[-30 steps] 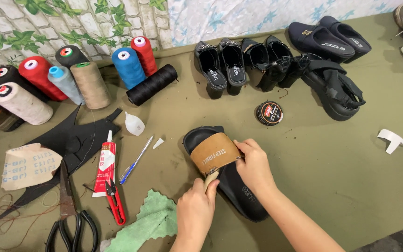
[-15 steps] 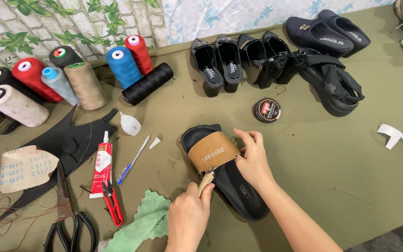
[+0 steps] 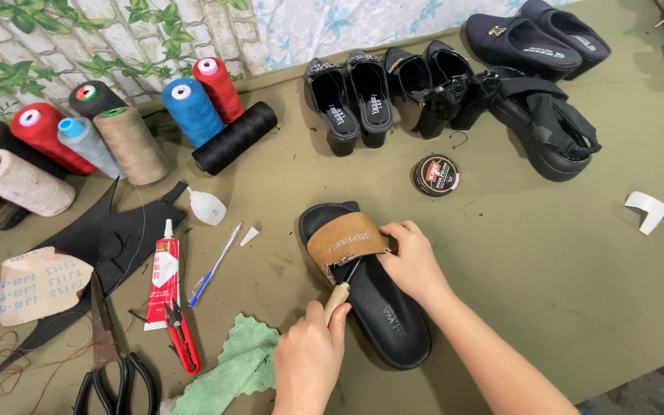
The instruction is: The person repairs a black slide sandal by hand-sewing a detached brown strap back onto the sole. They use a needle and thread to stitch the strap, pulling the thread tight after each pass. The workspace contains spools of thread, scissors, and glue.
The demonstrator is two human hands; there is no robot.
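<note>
A black slide sandal (image 3: 382, 315) is seen lying flat on the olive-green surface (image 3: 547, 253), near its front edge and roughly at the middle of the view. A tan strap (image 3: 345, 242) is arched across the toe end of the sandal, and its right edge is seen to be ragged.

The right hand (image 3: 413, 261) is laid on the sandal just beside the strap, and the strap's right edge is pinched between its fingertips; the grip is closed on the strap. A wooden-handled awl (image 3: 339, 296) is grasped by the left hand (image 3: 310, 357) in a clenched grip, with its thin metal shaft directed up under the near edge of the strap. Whether the tip touches the strap cannot be told.

To the left of the sandal, a green cloth (image 3: 232, 369), small red snips (image 3: 180, 338), a red-and-white glue tube (image 3: 163, 277), a blue pen (image 3: 214, 265) and black scissors (image 3: 109, 361) are noted. A sheet of sandpaper (image 3: 36, 284) and black leather pieces (image 3: 101, 238) are lying further left. Large thread cones (image 3: 117, 127) in red, blue, tan, black and cream are ranged along the back left. A round polish tin (image 3: 436, 174) is set beyond the sandal, well apart from it. Several black shoes (image 3: 455, 88) are lined up along the back, and a white curved scrap (image 3: 649, 209) is lying at the right.
</note>
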